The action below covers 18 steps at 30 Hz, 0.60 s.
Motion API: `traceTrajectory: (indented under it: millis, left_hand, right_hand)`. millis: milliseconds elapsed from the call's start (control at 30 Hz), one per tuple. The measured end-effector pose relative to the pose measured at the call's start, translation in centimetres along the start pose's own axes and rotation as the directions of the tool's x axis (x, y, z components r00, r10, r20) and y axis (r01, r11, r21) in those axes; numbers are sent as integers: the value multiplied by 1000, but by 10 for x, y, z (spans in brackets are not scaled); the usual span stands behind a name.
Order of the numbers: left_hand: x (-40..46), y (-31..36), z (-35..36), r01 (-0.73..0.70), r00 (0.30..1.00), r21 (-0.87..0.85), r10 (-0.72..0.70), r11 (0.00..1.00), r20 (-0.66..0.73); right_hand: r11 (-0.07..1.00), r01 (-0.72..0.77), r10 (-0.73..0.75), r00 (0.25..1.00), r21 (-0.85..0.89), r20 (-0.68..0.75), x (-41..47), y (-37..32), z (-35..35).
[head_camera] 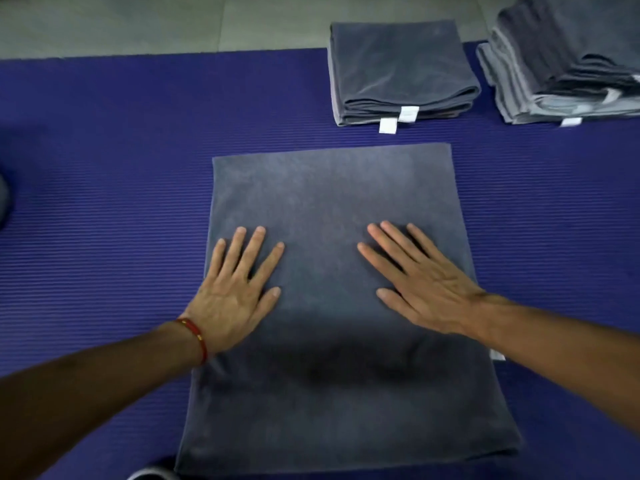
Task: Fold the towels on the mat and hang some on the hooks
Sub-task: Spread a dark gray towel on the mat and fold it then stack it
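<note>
The towel (332, 209) lies flat at mid-mat (104, 168), long axis running away from the person. Left hand (235, 289) and right hand (422, 282) rest on its near half, fingers spread and straight, palms down, gripping nothing. The far edge lies beyond both hands; the near edge is closest to the person. Bare mat flanks both sides. 2 stacks (401, 71) sit well apart at far right.

Indoor floor workspace, likely a home or a laundry room: ribbed purple mat (104, 202) spread over pale grey floor tiles (156, 22), with folded grey towels (401, 71) and a taller stack (568, 64) along its far edge.
</note>
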<state>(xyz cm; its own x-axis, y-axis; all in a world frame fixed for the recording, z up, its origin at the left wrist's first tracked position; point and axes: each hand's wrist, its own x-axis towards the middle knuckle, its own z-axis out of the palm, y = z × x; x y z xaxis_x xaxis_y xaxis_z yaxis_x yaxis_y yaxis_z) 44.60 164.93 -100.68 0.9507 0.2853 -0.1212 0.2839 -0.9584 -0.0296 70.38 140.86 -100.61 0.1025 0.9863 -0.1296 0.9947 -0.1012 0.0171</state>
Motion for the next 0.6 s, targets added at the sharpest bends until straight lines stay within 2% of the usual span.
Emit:
traceTrajectory:
  millis: [33, 100, 200, 267, 367, 433, 533, 600]
  left_hand:
    - [-5, -1, -5, -44, 999, 25, 43, 999, 19]
    - [-19, 5, -15, -240, 970, 93, 237, 966, 44]
    - [-62, 34, -18, -488, 873, 81, 485, 869, 55]
    - [-87, 48, -13, -538, 840, 43, 531, 842, 111]
    - [-95, 52, -15, -521, 845, 30, 510, 853, 159]
    - [-95, 54, -23, -553, 821, 22, 540, 833, 186]
    - [-105, 60, -28, -650, 744, 12, 632, 760, 216]
    - [-111, 64, -28, -657, 741, 27, 639, 753, 207]
  right_hand:
    - [1000, 23, -23, 1000, -18, 19, -14, 2, -4]
    - [994, 111, -111, 994, -22, 26, -47, -5, -6]
    - [963, 271, -270, 962, -16, 47, -104, -34, -1]
    - [955, 293, -288, 954, -52, 79, -134, -44, 0]
    - [962, 247, -235, 966, -114, 107, -162, -36, -8]
    - [941, 306, -286, 947, -142, 148, -172, -32, -13]
    - [922, 377, -359, 917, -86, 171, -176, -38, -13]
    - [921, 383, -370, 917, -73, 150, -174, -43, -15]
